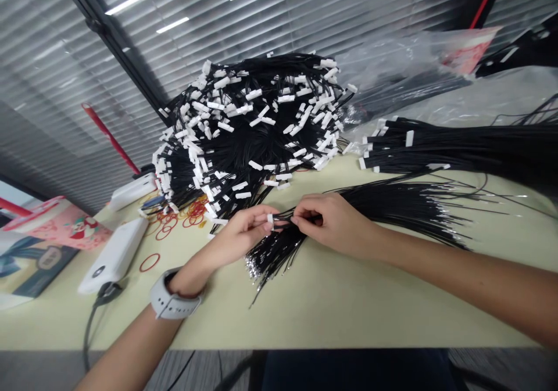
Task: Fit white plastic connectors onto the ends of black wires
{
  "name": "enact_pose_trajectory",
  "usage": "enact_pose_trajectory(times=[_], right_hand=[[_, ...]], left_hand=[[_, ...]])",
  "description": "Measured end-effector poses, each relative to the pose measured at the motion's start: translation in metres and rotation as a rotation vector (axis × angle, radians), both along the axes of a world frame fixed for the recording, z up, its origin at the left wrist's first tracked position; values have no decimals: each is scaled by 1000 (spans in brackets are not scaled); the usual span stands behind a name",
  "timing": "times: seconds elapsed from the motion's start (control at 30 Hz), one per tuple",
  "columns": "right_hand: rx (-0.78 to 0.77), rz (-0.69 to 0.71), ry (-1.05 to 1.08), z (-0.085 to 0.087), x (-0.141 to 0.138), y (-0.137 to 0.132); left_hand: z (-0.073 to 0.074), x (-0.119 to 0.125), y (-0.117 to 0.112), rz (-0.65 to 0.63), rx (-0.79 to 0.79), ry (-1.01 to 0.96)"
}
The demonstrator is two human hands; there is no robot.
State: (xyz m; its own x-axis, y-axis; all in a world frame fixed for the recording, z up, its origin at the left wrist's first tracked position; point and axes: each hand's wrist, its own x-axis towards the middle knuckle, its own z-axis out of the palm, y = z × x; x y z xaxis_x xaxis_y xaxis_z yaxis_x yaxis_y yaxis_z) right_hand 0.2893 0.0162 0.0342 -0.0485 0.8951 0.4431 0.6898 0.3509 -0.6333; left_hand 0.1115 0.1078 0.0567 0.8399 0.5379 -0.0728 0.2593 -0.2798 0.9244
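Observation:
My left hand point(244, 231) pinches a small white connector point(270, 221) between thumb and fingers. My right hand point(333, 222) is closed on a thin black wire point(285, 221) that meets the connector. Both hands hover just above the pale table point(349, 304). Under them lies a bundle of loose black wires point(272, 257) with bare metal tips. A long fan of the same wires point(405, 205) spreads to the right behind my right hand. A grey watch point(168, 301) is on my left wrist.
A big heap of black wires with white connectors point(248, 129) fills the table's middle back. Another tied bundle point(457, 147) lies at right on clear plastic bags point(414, 71). Red rubber bands point(174, 219), a white power bank point(115, 254) and a pink box point(61, 222) sit left.

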Motion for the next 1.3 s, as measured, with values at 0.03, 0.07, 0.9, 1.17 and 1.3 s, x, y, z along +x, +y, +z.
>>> enact_pose_trajectory(times=[0.03, 0.07, 0.9, 1.17, 1.3], right_hand=[[9, 13, -3, -1, 0, 0], [19, 24, -5, -1, 1, 1], [44, 80, 19, -5, 3, 2], [104, 94, 30, -3, 3, 1], [137, 109, 31, -3, 3, 1]], left_hand=[[0, 0, 0, 1, 0, 3], [0, 1, 0, 0, -3, 3], [4, 1, -2, -27, 3, 24], [3, 1, -1, -44, -10, 19], [0, 1, 1, -57, -53, -23]])
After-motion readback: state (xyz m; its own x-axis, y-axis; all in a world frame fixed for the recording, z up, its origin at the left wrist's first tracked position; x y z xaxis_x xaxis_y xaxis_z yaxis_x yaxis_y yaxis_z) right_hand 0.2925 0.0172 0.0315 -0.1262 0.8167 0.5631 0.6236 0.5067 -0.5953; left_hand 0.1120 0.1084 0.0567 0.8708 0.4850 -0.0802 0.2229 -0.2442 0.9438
